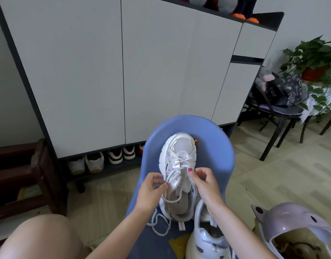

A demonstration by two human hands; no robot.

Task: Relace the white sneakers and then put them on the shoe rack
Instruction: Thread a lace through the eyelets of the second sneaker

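Head view: white mesh sneaker (179, 165) lies centre frame on blue plastic chair (213, 146), toe toward cabinet (105, 71). Left hand (151, 189) pinches white lace (170, 176); right hand (204, 182) pinches lace at eyelets. Second sneaker (207, 236) lower centre, touching first. Pink helmet (295, 225) lower right. Wood-look floor (273, 174) open at right. Insole print unreadable.

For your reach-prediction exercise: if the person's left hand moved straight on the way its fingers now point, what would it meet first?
The left hand pinches the white shoelace, fingers pointing right toward the white sneaker on the blue chair. It would likely meet the sneaker's side first, though depth is hard to judge.
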